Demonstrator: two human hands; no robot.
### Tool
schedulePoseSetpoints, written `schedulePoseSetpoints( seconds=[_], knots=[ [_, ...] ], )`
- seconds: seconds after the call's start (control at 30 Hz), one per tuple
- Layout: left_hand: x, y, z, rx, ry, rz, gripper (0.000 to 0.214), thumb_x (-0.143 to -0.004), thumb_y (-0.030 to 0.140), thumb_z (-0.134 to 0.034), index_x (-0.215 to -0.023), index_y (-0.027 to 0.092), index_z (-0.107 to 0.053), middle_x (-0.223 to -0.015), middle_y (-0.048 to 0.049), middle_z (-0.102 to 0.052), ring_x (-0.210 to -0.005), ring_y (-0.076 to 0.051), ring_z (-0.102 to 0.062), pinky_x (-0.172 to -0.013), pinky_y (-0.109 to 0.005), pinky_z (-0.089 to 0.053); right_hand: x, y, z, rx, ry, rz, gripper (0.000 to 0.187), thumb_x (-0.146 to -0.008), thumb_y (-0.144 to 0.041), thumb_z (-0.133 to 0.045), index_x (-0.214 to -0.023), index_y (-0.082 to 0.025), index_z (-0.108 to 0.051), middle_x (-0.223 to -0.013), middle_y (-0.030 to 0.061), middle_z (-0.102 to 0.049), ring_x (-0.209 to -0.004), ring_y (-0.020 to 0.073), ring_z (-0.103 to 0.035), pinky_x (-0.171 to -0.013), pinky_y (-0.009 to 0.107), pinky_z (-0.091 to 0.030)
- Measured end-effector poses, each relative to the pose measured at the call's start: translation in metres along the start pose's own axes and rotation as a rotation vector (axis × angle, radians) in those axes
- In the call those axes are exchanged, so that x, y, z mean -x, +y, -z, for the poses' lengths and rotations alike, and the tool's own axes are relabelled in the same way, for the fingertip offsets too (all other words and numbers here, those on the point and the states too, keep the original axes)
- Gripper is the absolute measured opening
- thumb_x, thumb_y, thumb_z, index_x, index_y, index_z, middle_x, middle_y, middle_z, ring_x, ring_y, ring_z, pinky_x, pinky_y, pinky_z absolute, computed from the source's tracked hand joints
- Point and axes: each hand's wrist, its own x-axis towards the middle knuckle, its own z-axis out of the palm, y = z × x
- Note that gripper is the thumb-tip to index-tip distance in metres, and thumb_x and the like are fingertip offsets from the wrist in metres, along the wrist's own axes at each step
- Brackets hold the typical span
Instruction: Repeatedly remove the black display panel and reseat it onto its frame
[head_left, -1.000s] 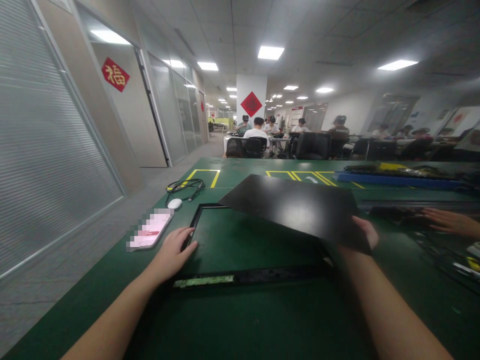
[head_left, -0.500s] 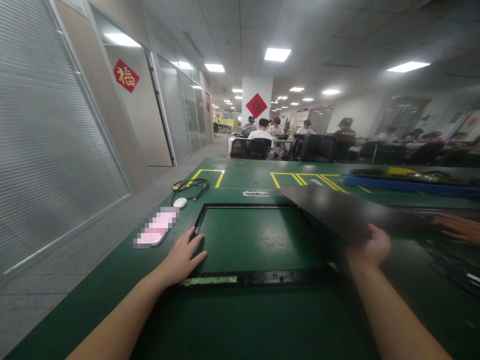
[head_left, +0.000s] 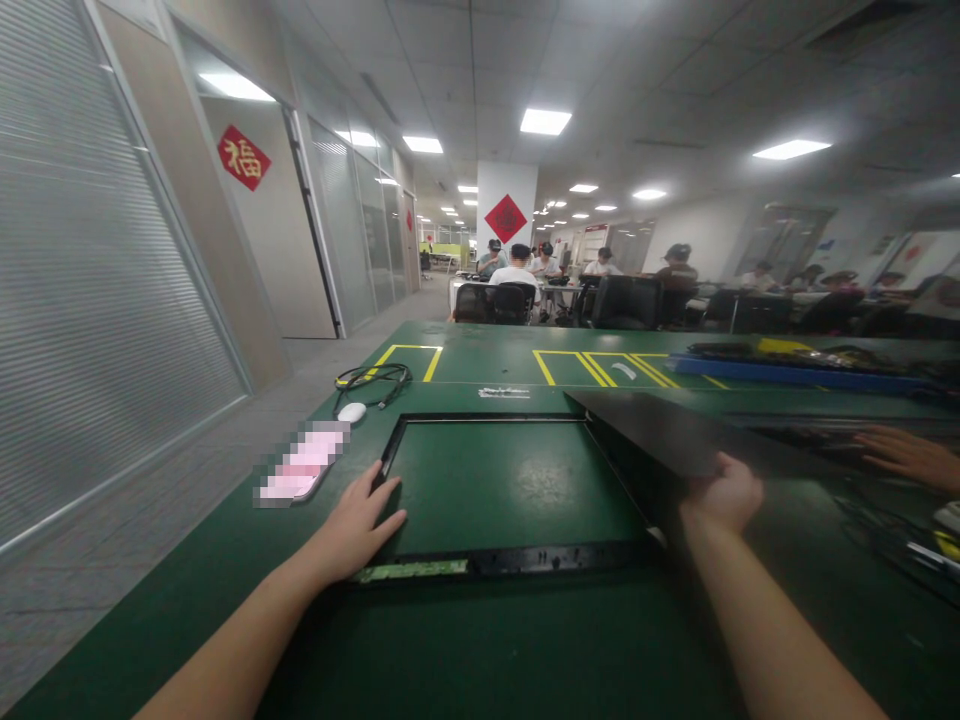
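Observation:
A thin black rectangular frame (head_left: 540,558), like a monitor bezel, lies flat on the green table (head_left: 495,650). A green circuit strip (head_left: 412,571) sits along its near side, at the left. My left hand (head_left: 360,525) rests on the frame's left side with thumb and fingers spread. My right hand (head_left: 724,495) grips the near edge of a dark flat panel (head_left: 652,430), which is held tilted by the frame's right side. The panel's far corner is close to the frame's far right corner; whether they touch I cannot tell.
Left of the frame lie a pink phone (head_left: 307,465), a white mouse (head_left: 351,412) and a coiled black cable (head_left: 382,380). A blue tray (head_left: 787,372) stands far right. Another person's hand (head_left: 907,455) reaches in at the right, near cables (head_left: 892,540).
The view has shifted slightly. The panel's far corner has come a little nearer the frame's far right corner, still in my right hand. My left hand stays on the frame.

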Motion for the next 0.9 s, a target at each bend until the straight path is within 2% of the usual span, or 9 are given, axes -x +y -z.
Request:
schedulePoseSetpoints(
  seconds=[0.17,0.4,0.73,0.9],
  knots=[
    [0.0,0.003,0.001,-0.021,-0.024,0.001,0.068,-0.088,0.053,-0.049,-0.141,0.01,-0.059,-0.162,-0.0229,-0.035,-0.146,-0.041,-0.037,-0.116,-0.054,-0.033,-0.003,0.003,0.0,0.022,0.061,0.081,0.029,-0.055,-0.013,-0.058,-0.084,-0.019,-0.054,-0.08,0.0006,-0.059,-0.074,0.0179,-0.058,-0.058,0.031,-0.048],
    [0.0,0.003,0.003,-0.032,-0.035,0.006,0.068,-0.089,0.053,-0.048,-0.142,0.012,-0.058,-0.162,-0.0203,-0.035,-0.147,-0.04,-0.035,-0.116,-0.053,-0.032,-0.007,0.007,0.001,0.0,0.038,0.061,0.028,-0.057,-0.014,-0.057,-0.083,-0.021,-0.053,-0.083,0.0001,-0.061,-0.076,0.0185,-0.06,-0.061,0.032,-0.05],
    [-0.001,0.0,0.0,-0.009,-0.008,0.0,0.067,-0.088,0.054,-0.05,-0.14,0.013,-0.061,-0.161,-0.0208,-0.037,-0.145,-0.041,-0.038,-0.115,-0.055,-0.035,-0.009,0.011,0.003,0.034,0.049,0.053,0.028,-0.058,-0.014,-0.057,-0.084,-0.022,-0.052,-0.082,-0.0009,-0.059,-0.077,0.0182,-0.06,-0.065,0.034,-0.051],
    [0.0,0.004,0.004,-0.023,-0.03,0.001,0.069,-0.088,0.054,-0.05,-0.141,0.011,-0.06,-0.162,-0.023,-0.035,-0.145,-0.042,-0.037,-0.115,-0.055,-0.034,-0.007,0.012,0.003,0.045,0.039,0.032,0.028,-0.058,-0.012,-0.058,-0.084,-0.022,-0.053,-0.081,-0.0029,-0.057,-0.075,0.0163,-0.06,-0.063,0.031,-0.052]
  ],
)
